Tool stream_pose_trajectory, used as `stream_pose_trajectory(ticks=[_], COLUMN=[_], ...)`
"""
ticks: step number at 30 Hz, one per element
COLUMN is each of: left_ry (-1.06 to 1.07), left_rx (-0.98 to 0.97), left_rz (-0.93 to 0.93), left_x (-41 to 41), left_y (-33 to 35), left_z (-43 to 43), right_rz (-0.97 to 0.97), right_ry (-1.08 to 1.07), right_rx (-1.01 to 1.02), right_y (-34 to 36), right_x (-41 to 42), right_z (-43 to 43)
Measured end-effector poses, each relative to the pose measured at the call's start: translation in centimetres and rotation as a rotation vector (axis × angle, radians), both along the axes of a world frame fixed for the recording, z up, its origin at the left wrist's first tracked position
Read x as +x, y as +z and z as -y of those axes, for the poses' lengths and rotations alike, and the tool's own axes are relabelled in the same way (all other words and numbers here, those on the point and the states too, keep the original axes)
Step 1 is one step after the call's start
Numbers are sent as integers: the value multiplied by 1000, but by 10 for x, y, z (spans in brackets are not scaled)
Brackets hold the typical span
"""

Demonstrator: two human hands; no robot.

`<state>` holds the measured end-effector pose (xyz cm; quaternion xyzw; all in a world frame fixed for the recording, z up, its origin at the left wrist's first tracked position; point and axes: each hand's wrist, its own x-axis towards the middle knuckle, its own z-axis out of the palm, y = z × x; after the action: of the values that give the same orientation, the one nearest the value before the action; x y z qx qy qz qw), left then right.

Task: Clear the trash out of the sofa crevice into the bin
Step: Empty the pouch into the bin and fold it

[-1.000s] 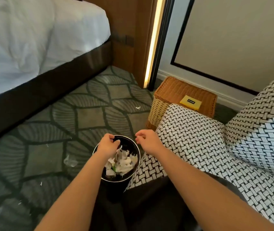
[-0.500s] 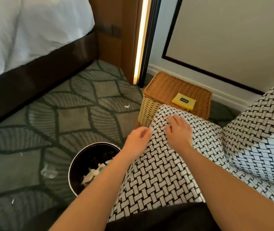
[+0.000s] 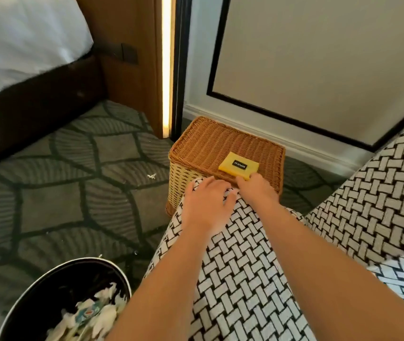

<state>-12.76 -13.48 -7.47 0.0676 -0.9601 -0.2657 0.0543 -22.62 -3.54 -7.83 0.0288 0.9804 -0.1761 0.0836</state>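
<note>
The black bin (image 3: 36, 284) stands on the carpet at the lower left, holding crumpled white paper scraps (image 3: 102, 316). The sofa arm (image 3: 245, 267) has a black-and-white woven cover. My left hand (image 3: 206, 205) rests flat on the arm's far end with its fingers spread. My right hand (image 3: 257, 190) reaches over that far end, into the gap between the arm and a wicker basket (image 3: 203, 143). Its fingers are hidden behind the edge. No trash shows in either hand.
A yellow box (image 3: 239, 166) lies on the wicker basket's lid, just beyond my right hand. Small white scraps (image 3: 151, 176) lie on the patterned carpet. The sofa back (image 3: 368, 205) rises at right, and a bed (image 3: 11, 45) stands at the upper left.
Both hands left the bin and moved forward along the sofa arm to its far end. My view followed, so the bin now sits at the lower left.
</note>
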Motion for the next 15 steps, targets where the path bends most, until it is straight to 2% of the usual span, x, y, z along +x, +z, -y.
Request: stream_pose_trajectory(ticks=[2, 6, 10, 15], left_ry=[29, 79, 105, 113], left_rx=[-21, -92, -64, -24], left_rz=[-17, -81, -97, -140], left_x=[-13, -32, -53, -56], left_y=[-2, -7, -8, -9], left_z=[-1, 0, -1, -3], right_rz=[56, 130, 154, 180], right_ry=[-5, -190, -266, -252], right_rx=[-158, -403, -426, -382], right_y=[-7, -28, -43, -48], right_x=[-23, -60, -83, -94], right_z=[-5, -22, -28, -23])
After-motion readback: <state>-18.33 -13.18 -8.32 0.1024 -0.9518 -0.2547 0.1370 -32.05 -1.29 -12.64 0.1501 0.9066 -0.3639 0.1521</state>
